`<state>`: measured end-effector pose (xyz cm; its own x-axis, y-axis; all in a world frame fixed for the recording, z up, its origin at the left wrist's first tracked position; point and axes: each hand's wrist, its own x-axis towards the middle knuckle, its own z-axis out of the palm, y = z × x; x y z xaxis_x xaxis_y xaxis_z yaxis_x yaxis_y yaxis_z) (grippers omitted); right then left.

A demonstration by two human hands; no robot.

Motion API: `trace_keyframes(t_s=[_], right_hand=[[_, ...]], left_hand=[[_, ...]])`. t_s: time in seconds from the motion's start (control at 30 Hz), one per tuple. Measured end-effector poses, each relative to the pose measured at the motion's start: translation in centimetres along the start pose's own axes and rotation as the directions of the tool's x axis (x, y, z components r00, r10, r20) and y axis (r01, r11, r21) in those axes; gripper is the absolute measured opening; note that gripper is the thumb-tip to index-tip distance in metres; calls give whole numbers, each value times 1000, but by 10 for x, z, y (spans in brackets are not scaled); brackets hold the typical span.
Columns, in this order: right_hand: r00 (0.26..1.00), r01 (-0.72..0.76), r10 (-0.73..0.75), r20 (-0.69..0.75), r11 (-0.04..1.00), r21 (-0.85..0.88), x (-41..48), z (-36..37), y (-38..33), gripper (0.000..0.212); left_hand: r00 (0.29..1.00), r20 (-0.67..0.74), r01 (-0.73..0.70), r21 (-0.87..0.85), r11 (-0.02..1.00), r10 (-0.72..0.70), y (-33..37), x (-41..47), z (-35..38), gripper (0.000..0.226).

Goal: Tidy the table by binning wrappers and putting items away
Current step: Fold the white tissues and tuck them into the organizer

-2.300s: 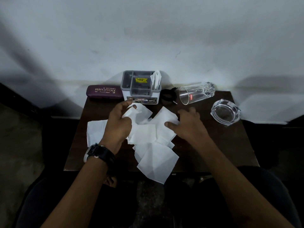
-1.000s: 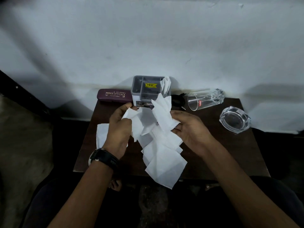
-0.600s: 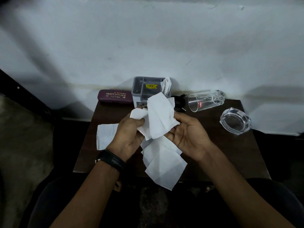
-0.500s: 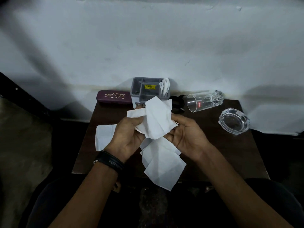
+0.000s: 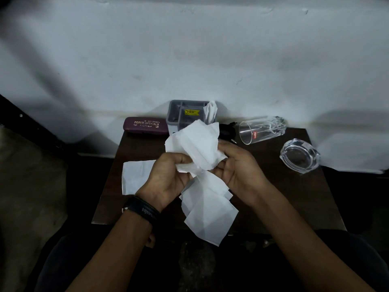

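A bunch of white paper napkins (image 5: 196,145) is held up above the small dark table (image 5: 290,199). My left hand (image 5: 168,178) grips the bunch from the left, fingers curled round it. My right hand (image 5: 237,171) holds it from the right, thumb and fingers against the paper. More napkins (image 5: 207,209) hang below my hands, reaching past the table's near edge. One flat napkin (image 5: 136,175) lies on the table to the left of my left hand.
At the back stand a grey organiser box (image 5: 185,114) with paper in it and a maroon spectacle case (image 5: 145,125). A drinking glass (image 5: 261,130) lies on its side, with a glass ashtray (image 5: 300,154) at right. A small black object (image 5: 226,129) sits behind the napkins.
The napkins were lying spread on the table; my two hands gathered them and lifted the bunch up. The flat napkin at left stayed where it was.
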<state>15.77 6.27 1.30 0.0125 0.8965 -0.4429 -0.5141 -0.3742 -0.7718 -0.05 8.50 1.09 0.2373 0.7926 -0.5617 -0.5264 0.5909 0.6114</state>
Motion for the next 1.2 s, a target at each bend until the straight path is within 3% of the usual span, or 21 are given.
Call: trace_keyframes(t_s=[0.17, 0.23, 0.4, 0.57, 0.7, 0.77, 0.87, 1.0, 1.1, 1.2], right_hand=[[986, 92, -114, -125, 981, -169, 5, -5, 3, 20], [983, 135, -161, -93, 960, -245, 2, -4, 1, 13], [969, 242, -237, 67, 871, -428, -7, 4, 2, 12], [983, 176, -181, 28, 893, -414, -7, 3, 1, 13], [995, 0, -31, -98, 953, -303, 2, -4, 1, 14], [991, -38, 7, -133, 971, -234, 6, -7, 0, 25], [987, 11, -61, -152, 950, -313, 4, -8, -5, 40], [960, 175, -264, -89, 820, -545, 2, -11, -3, 20], [943, 229, -324, -75, 796, -560, 5, -19, -6, 10], [961, 210, -272, -46, 829, -519, 8, -26, -11, 12]], left_hand=[[995, 80, 55, -25, 998, -52, 3, -8, 5, 52], [993, 111, 49, -66, 997, -41, 5, -12, 6, 61], [986, 160, 70, -114, 991, -51, 6, -17, 11, 50], [993, 91, 84, -108, 991, -74, 3, -18, 9, 61], [998, 5, 58, -114, 992, -58, 1, -8, 2, 41], [998, -8, 55, -97, 994, -56, 0, -6, 3, 36], [999, -2, 38, -47, 998, -39, -2, -4, 3, 39], [997, 70, 41, -27, 999, -39, -4, -2, -1, 50], [994, 85, 68, -63, 996, -62, -2, -1, -1, 43], [995, 97, 27, -10, 1000, -26, 0, -1, -1, 42]])
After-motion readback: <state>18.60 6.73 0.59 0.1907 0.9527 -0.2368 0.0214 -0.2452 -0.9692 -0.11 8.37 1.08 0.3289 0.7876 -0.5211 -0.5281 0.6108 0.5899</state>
